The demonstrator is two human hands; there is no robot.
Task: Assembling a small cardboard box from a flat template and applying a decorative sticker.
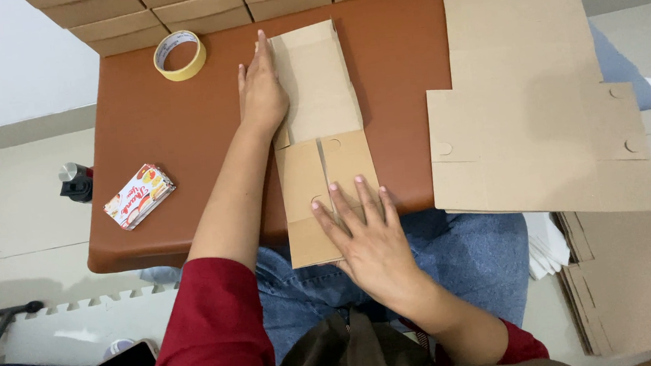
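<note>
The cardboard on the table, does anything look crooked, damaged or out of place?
Nothing looks damaged. The flat box blank under the left hand and right hand juts past the table edge over the lap. The stack of blanks at right also overhangs the edge. The tape roll and card pack lie flat.

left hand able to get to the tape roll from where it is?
Probably yes. The left hand lies flat on the folded cardboard piece, and the tape roll sits just up and to its left on the brown table. Only bare tabletop lies between them.
</note>
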